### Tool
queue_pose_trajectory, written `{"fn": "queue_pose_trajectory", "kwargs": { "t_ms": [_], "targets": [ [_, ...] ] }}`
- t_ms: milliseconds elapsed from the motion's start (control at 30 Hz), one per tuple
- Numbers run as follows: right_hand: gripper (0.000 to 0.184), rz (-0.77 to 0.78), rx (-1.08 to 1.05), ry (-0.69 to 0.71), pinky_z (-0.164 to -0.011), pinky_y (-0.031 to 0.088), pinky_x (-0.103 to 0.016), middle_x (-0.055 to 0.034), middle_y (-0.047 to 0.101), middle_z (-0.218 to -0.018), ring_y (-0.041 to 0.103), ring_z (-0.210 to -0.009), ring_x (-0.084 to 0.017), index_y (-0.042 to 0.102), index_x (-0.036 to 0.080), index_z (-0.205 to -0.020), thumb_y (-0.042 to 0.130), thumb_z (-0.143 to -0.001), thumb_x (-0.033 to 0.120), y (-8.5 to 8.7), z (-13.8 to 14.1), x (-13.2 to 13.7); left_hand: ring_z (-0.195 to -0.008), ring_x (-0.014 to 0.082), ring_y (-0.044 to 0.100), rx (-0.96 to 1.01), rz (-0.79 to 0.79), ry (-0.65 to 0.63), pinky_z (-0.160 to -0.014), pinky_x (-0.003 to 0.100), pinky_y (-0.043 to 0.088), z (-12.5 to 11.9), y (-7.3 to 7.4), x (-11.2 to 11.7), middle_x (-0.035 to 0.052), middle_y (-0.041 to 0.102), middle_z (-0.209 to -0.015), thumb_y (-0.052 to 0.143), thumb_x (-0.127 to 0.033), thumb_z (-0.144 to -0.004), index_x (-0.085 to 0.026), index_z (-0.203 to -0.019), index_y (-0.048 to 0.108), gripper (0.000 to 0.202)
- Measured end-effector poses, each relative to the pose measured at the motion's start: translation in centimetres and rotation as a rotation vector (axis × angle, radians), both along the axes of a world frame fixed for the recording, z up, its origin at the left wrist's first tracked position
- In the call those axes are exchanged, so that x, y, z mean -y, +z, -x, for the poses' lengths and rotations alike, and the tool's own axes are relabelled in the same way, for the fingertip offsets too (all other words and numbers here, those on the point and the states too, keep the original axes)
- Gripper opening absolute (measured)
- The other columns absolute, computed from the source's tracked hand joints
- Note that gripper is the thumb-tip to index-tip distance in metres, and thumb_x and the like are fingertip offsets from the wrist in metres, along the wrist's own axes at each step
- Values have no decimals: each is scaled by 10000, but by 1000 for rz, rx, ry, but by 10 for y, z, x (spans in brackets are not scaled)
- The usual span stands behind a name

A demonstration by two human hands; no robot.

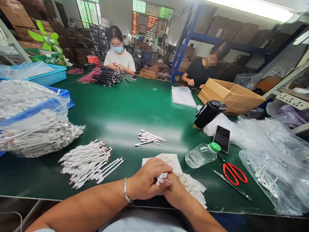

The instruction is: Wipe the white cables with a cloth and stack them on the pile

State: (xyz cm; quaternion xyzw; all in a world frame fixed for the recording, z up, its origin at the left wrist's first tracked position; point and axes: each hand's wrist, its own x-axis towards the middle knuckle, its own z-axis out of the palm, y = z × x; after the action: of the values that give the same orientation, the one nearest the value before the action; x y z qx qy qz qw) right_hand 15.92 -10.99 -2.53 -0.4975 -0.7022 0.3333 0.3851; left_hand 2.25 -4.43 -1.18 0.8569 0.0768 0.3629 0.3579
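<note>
My left hand [148,178], with a silver bangle at its wrist, is closed round a small bundle of white cables [161,178]. Only the bundle's ends show between thumb and fingers. Pressed against it from the right is my right hand [177,190], whose fingers are mostly hidden behind the left; it appears to clasp the same bundle. Beneath both hands lies a white cloth [193,187]. To the left is a large pile of short white cables [87,162] with reddish wire ends. A smaller heap of white cables [151,138] lies ahead.
On the right of the green table [116,109] are a clear jar [199,156], red-handled scissors [233,172], tweezers [231,185], a phone [221,138], a black tumbler [209,114] and plastic bags [272,174]. A full bag of cables [41,132] stands left. Two co-workers sit opposite.
</note>
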Motion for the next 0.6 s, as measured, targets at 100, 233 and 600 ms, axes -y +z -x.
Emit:
{"fn": "queue_pose_trajectory", "kwargs": {
  "t_ms": [100, 233, 600],
  "targets": [
    [355, -20, -17, 2, -898, 463, -379, -78, 639, -1112, 570, -1067, -233, 584, 196, -1140, 427, -826, 138, -4, -1, -1, -983, 206, 563, -10, 25, 2, -903, 355, 423, 0, -4, -2, 117, 646, -1029, 545, -303, -841, -149, -1145, 537, 341],
    [349, -19, 0, -5, -884, 467, -370, -67, 635, -1123, 570, -1065, -224, 587, 227, -1142, 382, -868, 157, -9, -2, -2, -998, 199, 557, -103, 62, -34, -918, 355, 418, 0, -6, -5, 104, 645, -1045, 472, -284, -883, -169, -1135, 544, 286],
    [323, 82, -114, -9, -939, 436, -390, -60, 636, -1100, 560, -1060, -212, 585, 216, -1149, 378, -901, 217, -1, -1, 6, -1107, 198, 522, -63, 176, -144, -1004, 381, 365, 8, 11, -3, 121, 601, -1161, 395, -261, -921, -171, -1111, 574, 276]
  ]
}}
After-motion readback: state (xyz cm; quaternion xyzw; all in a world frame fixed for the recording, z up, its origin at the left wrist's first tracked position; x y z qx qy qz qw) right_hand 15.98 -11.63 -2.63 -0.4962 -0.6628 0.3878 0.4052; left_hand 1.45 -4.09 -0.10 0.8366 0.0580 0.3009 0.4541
